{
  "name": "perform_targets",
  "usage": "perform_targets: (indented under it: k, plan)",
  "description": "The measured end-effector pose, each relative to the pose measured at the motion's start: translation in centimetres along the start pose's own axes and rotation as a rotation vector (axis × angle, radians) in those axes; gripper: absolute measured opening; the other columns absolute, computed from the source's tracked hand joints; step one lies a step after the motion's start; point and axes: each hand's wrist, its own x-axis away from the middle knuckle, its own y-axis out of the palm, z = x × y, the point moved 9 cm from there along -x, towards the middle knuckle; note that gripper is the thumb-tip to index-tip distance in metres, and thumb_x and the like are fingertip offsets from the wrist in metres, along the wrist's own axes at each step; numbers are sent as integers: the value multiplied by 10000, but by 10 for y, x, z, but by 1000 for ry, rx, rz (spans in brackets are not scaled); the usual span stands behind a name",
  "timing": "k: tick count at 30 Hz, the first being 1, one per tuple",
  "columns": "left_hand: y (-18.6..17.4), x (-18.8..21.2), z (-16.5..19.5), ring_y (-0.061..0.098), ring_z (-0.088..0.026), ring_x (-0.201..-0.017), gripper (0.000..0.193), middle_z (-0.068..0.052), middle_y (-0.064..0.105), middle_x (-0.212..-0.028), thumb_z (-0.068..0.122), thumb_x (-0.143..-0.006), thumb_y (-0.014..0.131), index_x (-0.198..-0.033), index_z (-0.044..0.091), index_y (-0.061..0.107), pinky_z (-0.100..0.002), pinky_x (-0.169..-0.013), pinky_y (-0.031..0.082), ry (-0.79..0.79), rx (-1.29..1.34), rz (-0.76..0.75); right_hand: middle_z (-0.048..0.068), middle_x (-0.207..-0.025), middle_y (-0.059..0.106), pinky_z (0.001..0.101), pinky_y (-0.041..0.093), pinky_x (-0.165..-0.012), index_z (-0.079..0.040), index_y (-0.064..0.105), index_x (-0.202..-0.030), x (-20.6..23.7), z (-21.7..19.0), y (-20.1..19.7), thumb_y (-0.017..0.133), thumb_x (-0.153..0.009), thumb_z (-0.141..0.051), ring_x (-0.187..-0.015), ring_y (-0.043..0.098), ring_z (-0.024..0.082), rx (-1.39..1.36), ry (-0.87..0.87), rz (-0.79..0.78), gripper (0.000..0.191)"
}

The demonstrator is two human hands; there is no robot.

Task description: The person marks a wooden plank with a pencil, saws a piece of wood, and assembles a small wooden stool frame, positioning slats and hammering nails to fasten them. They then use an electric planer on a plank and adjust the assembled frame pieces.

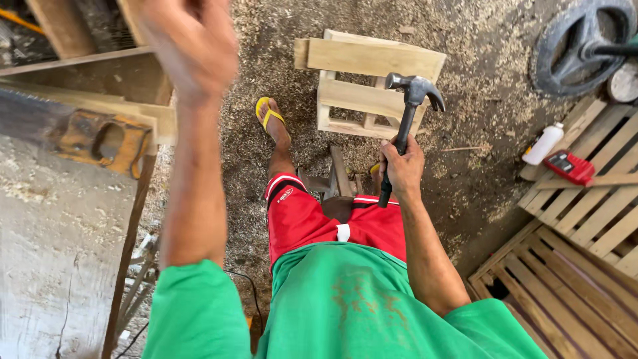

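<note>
- The sawdust-strewn dirt floor (465,133) filled the middle of the view, under the person's feet.
- Slatted pale wooden pallets (585,219) lay at the right edge, carrying a white plastic bottle (543,143) and a small red box-shaped device (569,166) just beside it.
- A grey, dusty workbench top (53,266) took up the lower left, with a worn orange-handled saw (100,139) resting on it.
- A small frame of light wooden slats (365,83) stood on the floor ahead of the person, near a foot in a yellow flip-flop (269,114).
- A dark spoked wheel (585,43) lay at the upper right.
- The left hand (189,46) was raised close to the camera and blurred; I could not tell how its fingers stood, and nothing showed in it.
- The right hand (402,169) had its fingers wrapped tight around the handle of a black-handled steel claw hammer (407,119), held upright with its head over the slat frame's near edge.
</note>
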Motion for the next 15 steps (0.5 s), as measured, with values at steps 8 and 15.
perform_targets:
  k: [8,15]
  plan:
    - [212,218,92,675,-240,-858,88,-85,651,-948,34,-965,611,-1044,50,645,-397,-779,562,-238,407,-737,20,-659,604,264,434,-404,-61,539,-910,-27,52,-81,687,-955,-102,-455,540,92,-19,30,126,160]
    - [313,348,96,657,-275,-1081,238,-96,654,-1102,2,-936,603,-1152,84,661,-376,-982,554,20,234,-857,23,-688,598,277,464,-480,-36,578,-907,-40,92,-162,770,-966,-122,-556,570,82,255,-140,288,219]
